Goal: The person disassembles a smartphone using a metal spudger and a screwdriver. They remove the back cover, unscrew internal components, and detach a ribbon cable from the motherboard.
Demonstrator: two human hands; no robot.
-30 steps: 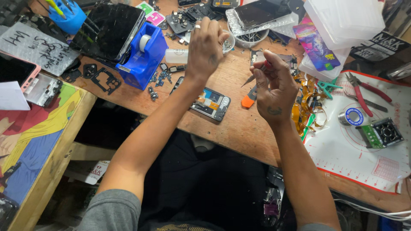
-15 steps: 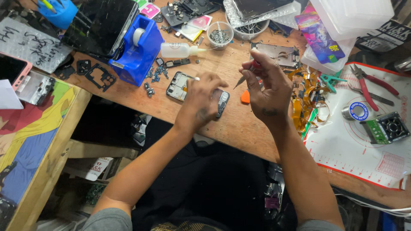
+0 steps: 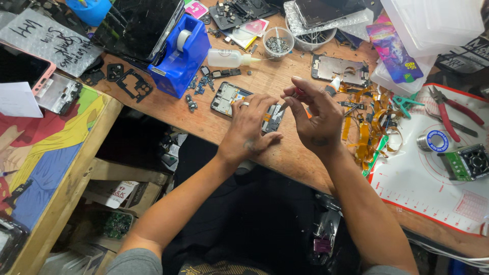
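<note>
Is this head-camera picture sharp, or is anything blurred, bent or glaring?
Head view: mostly sharp; the left hand on the opened phone and the right hand show little blur; the bench edge bows from wide-angle distortion; light is even, with soft shadows and mild glare on the dark screen.

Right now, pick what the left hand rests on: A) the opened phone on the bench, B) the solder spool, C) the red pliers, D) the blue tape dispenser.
A: the left hand lies flat on the opened phone, while the right hand holds a thin tool over it.
</note>
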